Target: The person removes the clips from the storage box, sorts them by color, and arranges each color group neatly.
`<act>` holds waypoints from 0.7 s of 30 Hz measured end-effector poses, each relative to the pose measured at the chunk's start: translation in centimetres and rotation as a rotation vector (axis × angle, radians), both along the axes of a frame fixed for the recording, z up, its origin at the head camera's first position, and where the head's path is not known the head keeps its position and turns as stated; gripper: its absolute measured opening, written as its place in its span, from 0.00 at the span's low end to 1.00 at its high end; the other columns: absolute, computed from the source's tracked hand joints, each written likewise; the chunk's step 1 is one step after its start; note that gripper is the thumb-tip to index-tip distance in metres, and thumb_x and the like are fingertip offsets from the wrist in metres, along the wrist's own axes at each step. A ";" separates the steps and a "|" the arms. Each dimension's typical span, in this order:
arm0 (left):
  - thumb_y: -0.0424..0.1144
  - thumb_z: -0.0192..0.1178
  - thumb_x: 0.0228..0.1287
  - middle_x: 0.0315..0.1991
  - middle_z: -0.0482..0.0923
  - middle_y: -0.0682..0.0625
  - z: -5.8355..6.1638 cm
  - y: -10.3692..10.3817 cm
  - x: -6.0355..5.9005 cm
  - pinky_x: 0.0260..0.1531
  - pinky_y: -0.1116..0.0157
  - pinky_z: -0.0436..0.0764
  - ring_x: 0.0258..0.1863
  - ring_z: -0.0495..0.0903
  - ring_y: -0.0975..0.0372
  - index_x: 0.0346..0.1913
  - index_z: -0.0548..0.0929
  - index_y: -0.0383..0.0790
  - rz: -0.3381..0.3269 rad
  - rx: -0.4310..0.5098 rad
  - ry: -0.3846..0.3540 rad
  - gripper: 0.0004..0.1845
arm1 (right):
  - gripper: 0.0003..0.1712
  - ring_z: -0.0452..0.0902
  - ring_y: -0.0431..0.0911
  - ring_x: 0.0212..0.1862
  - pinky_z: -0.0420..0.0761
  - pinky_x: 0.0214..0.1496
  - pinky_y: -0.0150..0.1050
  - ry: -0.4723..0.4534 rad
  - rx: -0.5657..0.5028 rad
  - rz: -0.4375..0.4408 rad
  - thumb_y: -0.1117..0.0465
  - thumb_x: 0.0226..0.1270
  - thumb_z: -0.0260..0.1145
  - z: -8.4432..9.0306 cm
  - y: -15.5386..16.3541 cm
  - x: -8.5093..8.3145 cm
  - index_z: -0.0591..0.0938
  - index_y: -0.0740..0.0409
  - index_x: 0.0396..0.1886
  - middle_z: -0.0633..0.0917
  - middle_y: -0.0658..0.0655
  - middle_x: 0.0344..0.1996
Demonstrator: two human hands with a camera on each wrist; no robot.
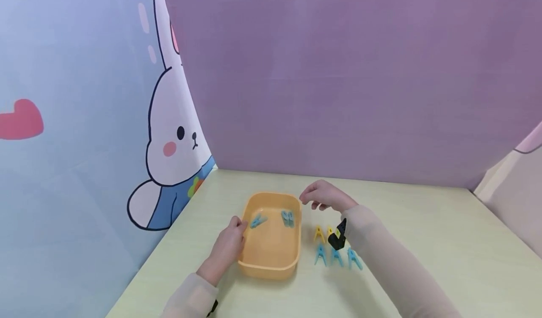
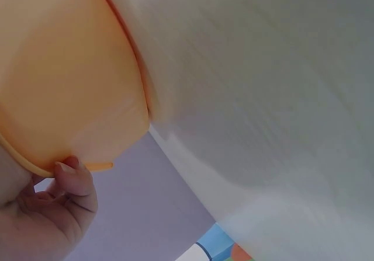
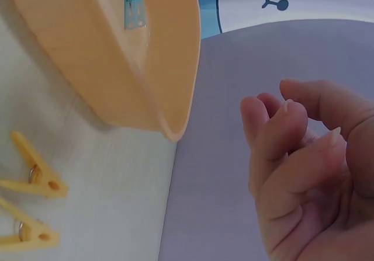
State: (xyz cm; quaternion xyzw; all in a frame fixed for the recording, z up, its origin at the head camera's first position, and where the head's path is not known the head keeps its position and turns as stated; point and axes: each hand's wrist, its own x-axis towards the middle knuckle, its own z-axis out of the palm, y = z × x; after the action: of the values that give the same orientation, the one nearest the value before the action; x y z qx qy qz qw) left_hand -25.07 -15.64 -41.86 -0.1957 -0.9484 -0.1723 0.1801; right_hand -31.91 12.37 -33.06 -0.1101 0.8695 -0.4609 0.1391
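An orange plastic tub (image 1: 271,266) sits on the pale green table (image 1: 444,242) and holds several blue clothespins (image 1: 288,218). My left hand (image 1: 228,242) grips the tub's left rim (image 2: 35,169), thumb on the edge. My right hand (image 1: 323,196) hovers above the tub's far right corner, fingers loosely curled and holding nothing (image 3: 304,156). Beside the tub on the right lie two yellow clothespins (image 1: 319,234) and three blue clothespins (image 1: 336,257). The yellow clothespins (image 3: 29,179) also show in the right wrist view next to the tub's wall (image 3: 134,80).
A purple panel (image 1: 338,73) stands behind the table and a panel with a cartoon rabbit (image 1: 173,139) closes the left side. A black wrist strap (image 1: 338,235) sits on my right sleeve.
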 end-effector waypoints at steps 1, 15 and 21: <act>0.21 0.60 0.50 0.36 0.66 0.45 0.0 0.0 0.0 0.22 0.69 0.75 0.24 0.72 0.61 0.50 0.76 0.23 0.000 -0.002 0.001 0.20 | 0.10 0.71 0.42 0.22 0.70 0.22 0.32 0.000 -0.003 0.001 0.62 0.60 0.62 0.0 -0.2 -0.1 0.84 0.63 0.37 0.82 0.56 0.29; 0.21 0.60 0.50 0.36 0.66 0.46 0.3 0.3 0.2 0.23 0.68 0.75 0.25 0.73 0.60 0.50 0.77 0.23 -0.002 0.005 0.020 0.20 | 0.07 0.73 0.43 0.23 0.70 0.24 0.32 -0.018 0.004 0.016 0.63 0.58 0.63 0.2 -2.9 -1.1 0.84 0.60 0.33 0.82 0.55 0.29; 0.21 0.60 0.51 0.36 0.66 0.46 0.4 0.4 0.2 0.23 0.68 0.76 0.25 0.73 0.60 0.50 0.76 0.23 0.009 0.009 -0.009 0.20 | 0.07 0.72 0.41 0.21 0.69 0.21 0.31 -0.029 0.013 0.013 0.63 0.57 0.63 -0.2 -3.7 -1.7 0.84 0.61 0.33 0.82 0.57 0.29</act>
State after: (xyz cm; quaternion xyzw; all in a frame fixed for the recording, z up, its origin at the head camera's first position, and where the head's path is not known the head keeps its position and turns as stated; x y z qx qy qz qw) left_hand -24.82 -15.28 -41.46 -0.1899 -0.9493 -0.1765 0.1776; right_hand -33.61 8.64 -33.23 -0.1080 0.8697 -0.4558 0.1556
